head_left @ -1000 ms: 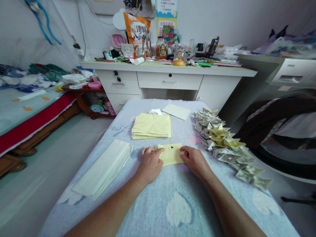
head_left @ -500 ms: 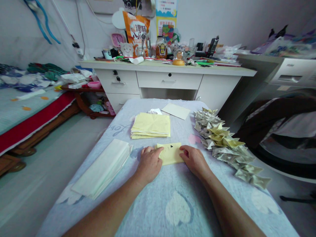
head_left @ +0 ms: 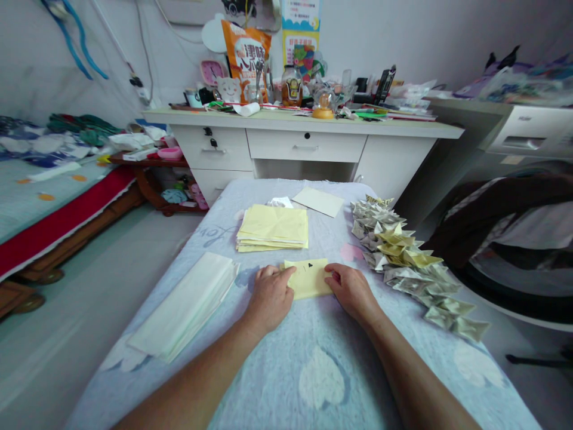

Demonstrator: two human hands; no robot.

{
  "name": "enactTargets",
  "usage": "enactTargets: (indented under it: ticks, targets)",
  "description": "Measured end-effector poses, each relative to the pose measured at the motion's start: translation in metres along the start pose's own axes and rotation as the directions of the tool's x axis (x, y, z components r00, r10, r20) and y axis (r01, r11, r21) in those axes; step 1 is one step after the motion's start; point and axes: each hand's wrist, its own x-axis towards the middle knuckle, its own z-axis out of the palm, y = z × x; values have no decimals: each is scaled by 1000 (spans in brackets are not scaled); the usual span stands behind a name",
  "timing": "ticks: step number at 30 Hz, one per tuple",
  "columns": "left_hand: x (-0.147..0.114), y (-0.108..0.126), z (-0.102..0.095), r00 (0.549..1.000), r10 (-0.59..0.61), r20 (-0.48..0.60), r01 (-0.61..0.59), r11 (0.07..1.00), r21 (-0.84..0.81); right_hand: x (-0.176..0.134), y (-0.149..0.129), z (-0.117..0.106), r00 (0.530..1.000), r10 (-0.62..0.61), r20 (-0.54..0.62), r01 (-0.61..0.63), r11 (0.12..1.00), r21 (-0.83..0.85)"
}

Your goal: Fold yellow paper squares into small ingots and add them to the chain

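Hardly anything is changing: both hands are staying at the same edges of the small yellow paper (head_left: pixel 308 285), and the paper is keeping its shape. The work seems to be holding at this one step, with no new fold showing. The small yellow paper is lying on the cloth-covered table (head_left: pixel 264 382), with a little dark mark showing near its far edge.

The left hand (head_left: pixel 271 297) is curling its fingers and resting its thumb on the paper's left edge. The right hand (head_left: pixel 353 291) is curling too, its fingertips touching the right edge. I cannot tell if either one is pinching.

Behind the small yellow paper, a stack of yellow paper (head_left: pixel 273 227) is sitting a bit to the left. Left of it, long white papers (head_left: pixel 183 304) are lying in a pile. Right of it, many folded paper shapes (head_left: pixel 405 257) are standing in a long bunch.
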Motion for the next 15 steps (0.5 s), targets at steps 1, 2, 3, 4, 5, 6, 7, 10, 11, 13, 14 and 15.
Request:
enactTargets:
  ticks: [1,2,3,4,5,6,7,10,11,13,14,15]
  targets:
    - [0,0,0,1000,5,0,-5,1000,5,0,0,0,1000,0,1,0,1000,-1]
    - [0,0,0,1000,11,0,-11,1000,10,0,0,0,1000,0,1,0,1000,-3]
    - [0,1,-1,1000,14,-1,-14,1000,15,0,0,0,1000,1,1,-1,1000,-5]
    - [0,1,-1,1000,16,0,-16,1000,21,0,-1,0,1000,0,0,0,1000,-8]
    - [-1,2,-1,1000,16,2,-16,1000,27,0,-1,0,1000,-2,-2,2,1000,-10]
    - [-2,2,-1,1000,16,5,-16,999,33,0,-1,0,1000,-5,-1,5,1000,-13]
    - [-3,4,-2,1000,16,5,-16,999,44,0,-1,0,1000,-5,-1,5,1000,-16]
    - [-6,7,-3,1000,-9,-19,11,994,109,0,-1,1,1000,-5,0,5,999,-33]
    - [-7,8,-4,999,-22,-34,26,991,133,0,-1,1,1000,-8,-3,8,999,-42]
    - [-9,9,-4,997,-38,-68,49,986,162,0,0,2,1000,-16,-12,15,998,-61]
    - [-10,10,-4,996,-36,-84,49,985,164,0,0,2,1000,-23,-18,21,997,-68]
    - [-10,10,-4,995,-22,-96,37,987,159,0,1,2,999,-30,-24,28,997,-71]
